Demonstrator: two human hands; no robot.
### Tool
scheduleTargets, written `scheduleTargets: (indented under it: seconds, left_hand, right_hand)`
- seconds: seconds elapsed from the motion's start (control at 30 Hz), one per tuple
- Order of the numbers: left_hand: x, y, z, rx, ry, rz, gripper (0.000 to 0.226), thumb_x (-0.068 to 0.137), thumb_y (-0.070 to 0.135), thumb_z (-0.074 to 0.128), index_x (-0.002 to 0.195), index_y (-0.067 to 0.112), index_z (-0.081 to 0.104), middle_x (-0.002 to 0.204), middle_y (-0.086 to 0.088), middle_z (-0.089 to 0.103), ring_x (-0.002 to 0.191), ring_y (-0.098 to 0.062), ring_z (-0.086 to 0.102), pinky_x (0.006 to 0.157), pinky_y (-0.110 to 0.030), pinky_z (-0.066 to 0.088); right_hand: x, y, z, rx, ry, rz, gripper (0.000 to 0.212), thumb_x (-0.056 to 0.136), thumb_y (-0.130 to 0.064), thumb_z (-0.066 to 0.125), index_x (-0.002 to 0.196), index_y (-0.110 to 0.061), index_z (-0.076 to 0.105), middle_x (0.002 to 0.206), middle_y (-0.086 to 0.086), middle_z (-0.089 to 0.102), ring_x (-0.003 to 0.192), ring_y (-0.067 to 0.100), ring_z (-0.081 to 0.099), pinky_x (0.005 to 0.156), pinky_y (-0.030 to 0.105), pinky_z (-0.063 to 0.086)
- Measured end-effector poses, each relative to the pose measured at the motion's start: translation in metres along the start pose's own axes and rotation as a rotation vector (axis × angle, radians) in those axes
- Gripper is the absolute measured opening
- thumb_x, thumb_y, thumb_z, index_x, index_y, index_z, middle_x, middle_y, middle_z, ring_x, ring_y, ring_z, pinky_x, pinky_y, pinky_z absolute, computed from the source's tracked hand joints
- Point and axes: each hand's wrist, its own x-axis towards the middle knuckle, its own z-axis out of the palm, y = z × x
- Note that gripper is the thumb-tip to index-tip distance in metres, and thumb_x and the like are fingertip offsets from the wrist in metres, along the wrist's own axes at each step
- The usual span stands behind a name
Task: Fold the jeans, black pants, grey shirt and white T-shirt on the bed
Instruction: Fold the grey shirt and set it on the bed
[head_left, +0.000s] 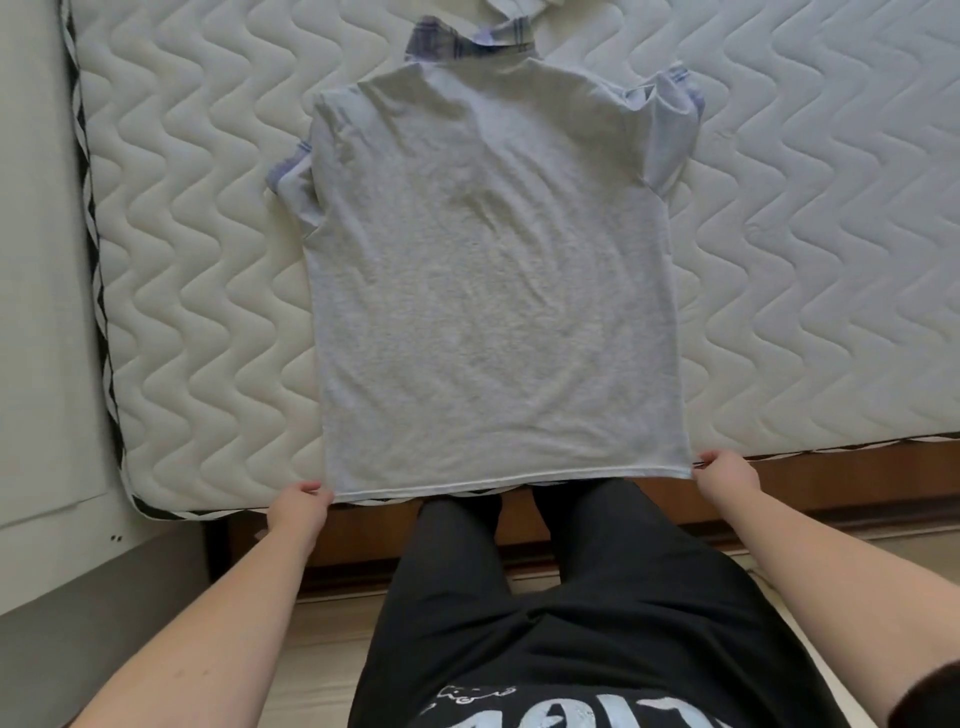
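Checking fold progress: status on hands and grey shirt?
Left hand and right hand pinch the hem corners. Grey shirt spread flat, back up, unfolded. Nothing lies on it.

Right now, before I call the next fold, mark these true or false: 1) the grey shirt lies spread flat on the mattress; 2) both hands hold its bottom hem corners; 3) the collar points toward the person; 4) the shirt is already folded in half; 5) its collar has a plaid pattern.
1) True: the grey shirt lies spread flat on the mattress.
2) True: the left hand pinches the hem's left corner and the right hand pinches the right one.
3) False: the collar lies at the far end, away from the person.
4) False: the shirt is at full length, sleeves out.
5) True: the collar is plaid.
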Motion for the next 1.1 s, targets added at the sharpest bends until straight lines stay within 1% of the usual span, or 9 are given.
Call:
scheduleTargets:
  seconds: [0.07, 0.23, 0.33, 0.4, 0.53, 0.67, 0.73, 0.83, 1.1]
  left_hand:
    - [-0.005, 0.01, -0.001, 0.005, -0.003, 0.013, 0.028, 0.092, 0.021, 0.062, 0.118, 0.011, 0.065, 0.111, -0.02, 0.066, 0.108, -0.039, 0.057, 0.095, -0.045, 0.048]
    - [-0.021, 0.046, -0.004, 0.077, -0.083, 0.227, 0.027, 0.095, 0.016, 0.056, 0.12, 0.007, 0.062, 0.107, -0.014, 0.064, 0.098, -0.032, 0.058, 0.086, -0.035, 0.044]
    - [-0.034, 0.085, -0.005, 0.126, -0.132, 0.366, 0.026, 0.095, 0.015, 0.054, 0.118, 0.008, 0.064, 0.103, -0.012, 0.064, 0.095, -0.029, 0.059, 0.082, -0.033, 0.045]
    - [-0.044, 0.117, -0.005, 0.173, -0.162, 0.494, 0.027, 0.095, 0.014, 0.053, 0.119, 0.008, 0.063, 0.111, -0.013, 0.065, 0.102, -0.029, 0.06, 0.087, -0.034, 0.046]
    - [-0.061, 0.188, -0.001, 0.329, -0.132, 0.846, 0.037, 0.095, 0.016, 0.053, 0.132, 0.009, 0.056, 0.132, -0.011, 0.058, 0.123, -0.026, 0.051, 0.104, -0.031, 0.034]
    - [-0.075, 0.252, 0.016, 0.418, -0.081, 1.089, 0.048, 0.096, 0.021, 0.051, 0.143, 0.016, 0.046, 0.141, -0.007, 0.05, 0.129, -0.024, 0.046, 0.108, -0.034, 0.035]
    - [-0.077, 0.283, 0.03, 0.47, -0.057, 1.16, 0.051, 0.097, 0.023, 0.049, 0.147, 0.018, 0.041, 0.147, -0.006, 0.044, 0.135, -0.023, 0.04, 0.111, -0.034, 0.032]
    - [-0.074, 0.33, 0.054, 0.519, -0.022, 1.217, 0.053, 0.098, 0.026, 0.047, 0.149, 0.019, 0.036, 0.153, -0.006, 0.038, 0.141, -0.021, 0.033, 0.114, -0.033, 0.026]
    - [-0.052, 0.47, 0.105, 0.536, 0.055, 1.348, 0.051, 0.098, 0.026, 0.049, 0.147, 0.014, 0.041, 0.151, -0.01, 0.04, 0.139, -0.024, 0.035, 0.112, -0.035, 0.026]
  right_hand:
    - [-0.007, -0.006, -0.003, 0.005, -0.017, 0.004, 0.049, 0.093, -0.021, 0.062, 0.138, -0.008, 0.05, 0.133, 0.018, 0.057, 0.122, 0.036, 0.052, 0.098, 0.039, 0.044]
    - [-0.035, -0.036, -0.014, 0.071, -0.091, -0.135, 0.046, 0.097, -0.024, 0.053, 0.141, -0.011, 0.044, 0.13, 0.014, 0.058, 0.11, 0.031, 0.057, 0.087, 0.035, 0.043]
    - [-0.051, -0.061, -0.024, 0.191, -0.091, -0.208, 0.046, 0.098, -0.027, 0.052, 0.142, -0.014, 0.043, 0.136, 0.012, 0.053, 0.112, 0.028, 0.055, 0.094, 0.041, 0.046]
    - [-0.06, -0.078, -0.032, 0.259, -0.068, -0.258, 0.045, 0.098, -0.027, 0.051, 0.142, -0.017, 0.044, 0.137, 0.009, 0.052, 0.118, 0.027, 0.053, 0.099, 0.043, 0.045]
    - [-0.066, -0.112, -0.05, 0.361, 0.001, -0.341, 0.046, 0.099, -0.029, 0.049, 0.144, -0.021, 0.042, 0.14, 0.004, 0.051, 0.122, 0.021, 0.051, 0.091, 0.033, 0.042]
    - [-0.05, -0.149, -0.067, 0.433, 0.067, -0.393, 0.051, 0.099, -0.031, 0.05, 0.148, -0.026, 0.037, 0.143, 0.001, 0.048, 0.127, 0.019, 0.048, 0.102, 0.04, 0.042]
    - [-0.034, -0.168, -0.076, 0.461, 0.084, -0.419, 0.053, 0.098, -0.03, 0.051, 0.148, -0.025, 0.036, 0.142, 0.0, 0.049, 0.125, 0.019, 0.05, 0.103, 0.04, 0.043]
    - [-0.003, -0.193, -0.09, 0.495, 0.1, -0.459, 0.055, 0.097, -0.028, 0.054, 0.148, -0.023, 0.036, 0.14, 0.001, 0.051, 0.122, 0.018, 0.052, 0.1, 0.035, 0.042]
    - [0.096, -0.251, -0.152, 0.627, 0.133, -0.504, 0.055, 0.096, -0.028, 0.056, 0.147, -0.022, 0.037, 0.138, 0.002, 0.053, 0.12, 0.017, 0.054, 0.101, 0.037, 0.044]
